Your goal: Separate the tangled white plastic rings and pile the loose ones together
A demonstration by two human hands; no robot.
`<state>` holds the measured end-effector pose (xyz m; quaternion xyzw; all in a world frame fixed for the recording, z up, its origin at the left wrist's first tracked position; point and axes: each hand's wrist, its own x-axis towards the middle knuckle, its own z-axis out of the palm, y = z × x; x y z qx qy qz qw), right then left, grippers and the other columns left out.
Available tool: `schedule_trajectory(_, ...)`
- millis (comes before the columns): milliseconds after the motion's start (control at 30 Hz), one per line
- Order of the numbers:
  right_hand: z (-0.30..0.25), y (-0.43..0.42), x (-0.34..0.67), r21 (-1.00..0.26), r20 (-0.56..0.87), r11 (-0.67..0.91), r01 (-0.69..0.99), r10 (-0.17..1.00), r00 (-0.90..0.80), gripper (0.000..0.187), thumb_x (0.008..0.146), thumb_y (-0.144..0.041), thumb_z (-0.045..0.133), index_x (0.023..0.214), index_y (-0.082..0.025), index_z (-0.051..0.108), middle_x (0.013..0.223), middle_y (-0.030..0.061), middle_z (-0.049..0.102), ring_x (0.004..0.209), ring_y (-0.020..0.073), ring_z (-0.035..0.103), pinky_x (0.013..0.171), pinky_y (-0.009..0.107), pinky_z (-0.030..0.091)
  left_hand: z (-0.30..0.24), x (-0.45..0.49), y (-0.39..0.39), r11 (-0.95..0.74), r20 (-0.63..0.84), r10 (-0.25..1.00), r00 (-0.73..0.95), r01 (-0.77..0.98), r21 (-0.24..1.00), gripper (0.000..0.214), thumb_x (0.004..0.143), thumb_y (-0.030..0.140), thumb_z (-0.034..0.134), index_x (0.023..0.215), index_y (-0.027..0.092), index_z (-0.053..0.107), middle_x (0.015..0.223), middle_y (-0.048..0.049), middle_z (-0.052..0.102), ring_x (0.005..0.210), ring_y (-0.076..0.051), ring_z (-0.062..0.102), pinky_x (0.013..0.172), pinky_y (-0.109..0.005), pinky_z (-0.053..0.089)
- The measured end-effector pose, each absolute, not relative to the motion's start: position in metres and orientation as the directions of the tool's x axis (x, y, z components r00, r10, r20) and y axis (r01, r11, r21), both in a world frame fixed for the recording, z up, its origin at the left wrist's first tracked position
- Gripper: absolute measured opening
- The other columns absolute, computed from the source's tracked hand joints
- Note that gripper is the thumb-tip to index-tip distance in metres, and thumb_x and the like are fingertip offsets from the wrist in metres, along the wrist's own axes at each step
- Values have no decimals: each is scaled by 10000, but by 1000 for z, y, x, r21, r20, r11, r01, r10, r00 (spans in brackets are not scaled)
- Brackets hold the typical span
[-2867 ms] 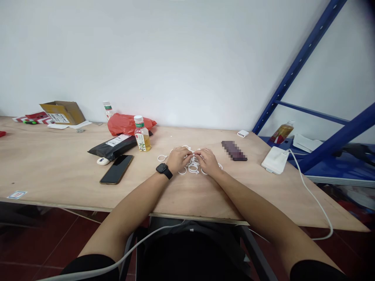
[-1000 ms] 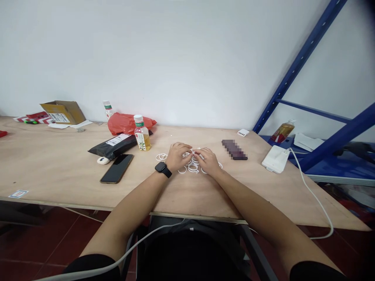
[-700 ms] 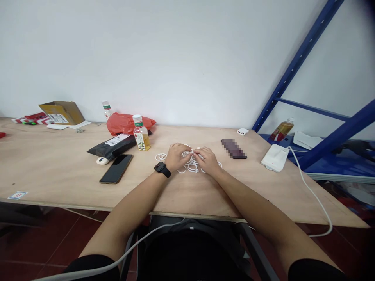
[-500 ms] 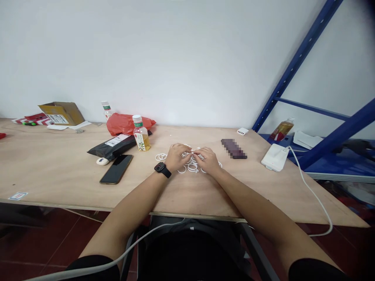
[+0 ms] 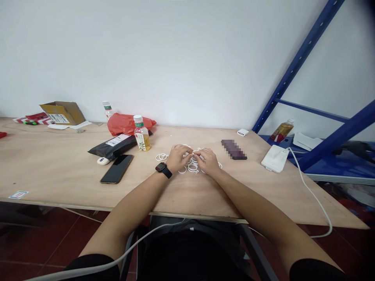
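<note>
Over a loose heap of white plastic rings point(image 5: 192, 168), some with a small eyelet like curtain rings, my two hands meet fingertip to fingertip. My left hand point(image 5: 177, 157), with a black watch point(image 5: 163, 169) on its wrist, is closed in a pinch. Closed in the same way, my right hand point(image 5: 209, 160) faces it. A small white part of a ring shows between the fingertips of both hands; the fingers hide most of it. More white rings point(image 5: 161, 157) lie just left of my left hand, and others peek out beside my right hand.
Left on the wooden table point(image 5: 187, 195) are a phone point(image 5: 117, 169), a black parcel point(image 5: 109, 147), a drink bottle point(image 5: 142, 134), a red bag point(image 5: 123, 124) and a carton point(image 5: 66, 113). Rightward lie a pixelated dark object point(image 5: 233, 149) and a white power strip point(image 5: 274, 158) with a cable.
Both hands stay pinched together at the same spot above the rings, with only tiny finger movement. The whole view has shifted very slightly.
</note>
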<state>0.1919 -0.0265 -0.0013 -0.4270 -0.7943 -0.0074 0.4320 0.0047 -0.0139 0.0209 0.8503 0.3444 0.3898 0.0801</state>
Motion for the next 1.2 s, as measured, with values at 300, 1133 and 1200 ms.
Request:
schedule_trajectory(300,-1,-27,190,-337,678,604,722,688,-260,222,933,-319,496,908,-229,697,885,61,722,880,227,627,854,382,439,19,6,-14,-734,605,657,449,562,380,204,939,363,503,899,229,651,1035,-18,727,1015,-175,625,985,-373,368)
schedule_trajectory(1133,12,-48,165,-97,443,792,603,576,-687,288,924,-399,532,1128,-239,658,1125,81,671,1096,251,532,989,432,349,25,-51,23,-263,276,936,219,956,132,201,753,293,523,786,203,699,882,-116,728,937,-322,620,888,-487,359)
schedule_trajectory(1200,11,-52,159,-64,406,807,587,558,-724,306,920,-405,540,1154,-242,651,1171,86,651,1129,256,511,1022,452,318,22,-52,23,-239,220,952,212,966,102,206,742,292,532,784,199,712,904,-133,727,961,-345,613,882,-507,354)
